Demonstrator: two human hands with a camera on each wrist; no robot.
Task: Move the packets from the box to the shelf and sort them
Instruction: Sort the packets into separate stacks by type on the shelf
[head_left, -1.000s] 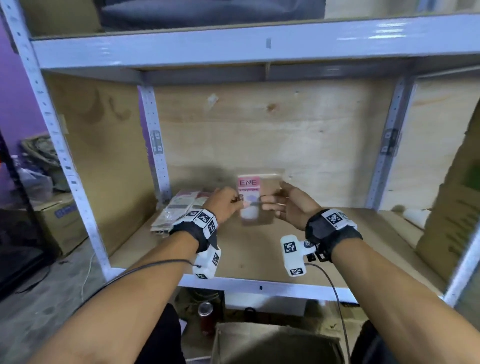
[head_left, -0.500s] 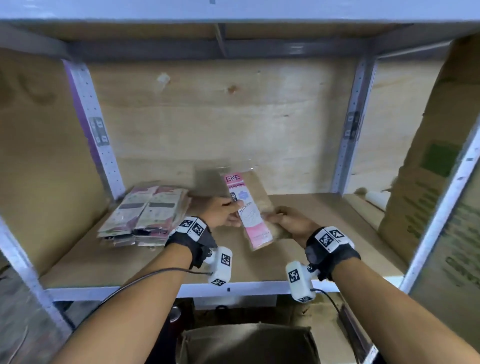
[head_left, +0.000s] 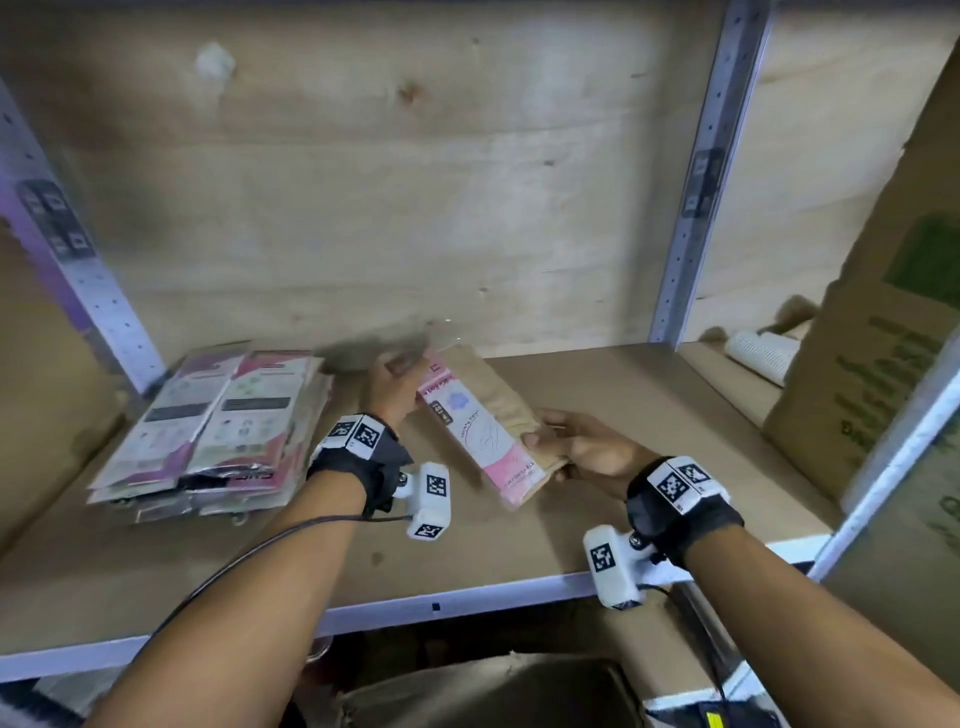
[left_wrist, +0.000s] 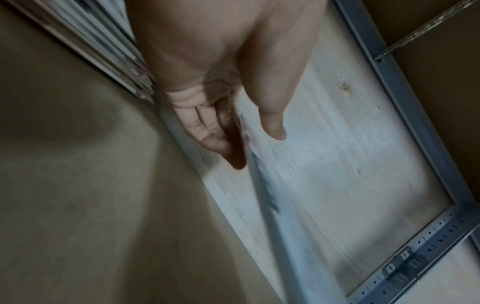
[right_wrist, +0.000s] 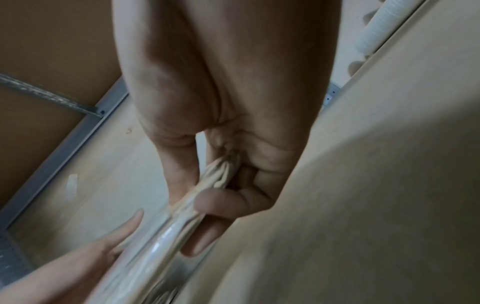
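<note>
Gripping 1 pink packet (head_left: 480, 434) above bare shelf board (head_left: 597, 530): right hand (head_left: 587, 449) pinching, left hand (head_left: 395, 387) straight-fingered.

**shelfnerd:** so the back wall is a pale plywood panel (head_left: 363, 197) with a few knots, framed by grey perforated metal uprights (head_left: 701, 171). Shelf board (head_left: 597, 395) is plain brown, with a white metal front edge (head_left: 467, 597).

**boxguy:** yep, and a big cardboard carton (head_left: 883, 332) stands on the right, a white ribbed roll (head_left: 761, 356) lying behind it. Light's dim and warm, shadowy under the board.
</note>
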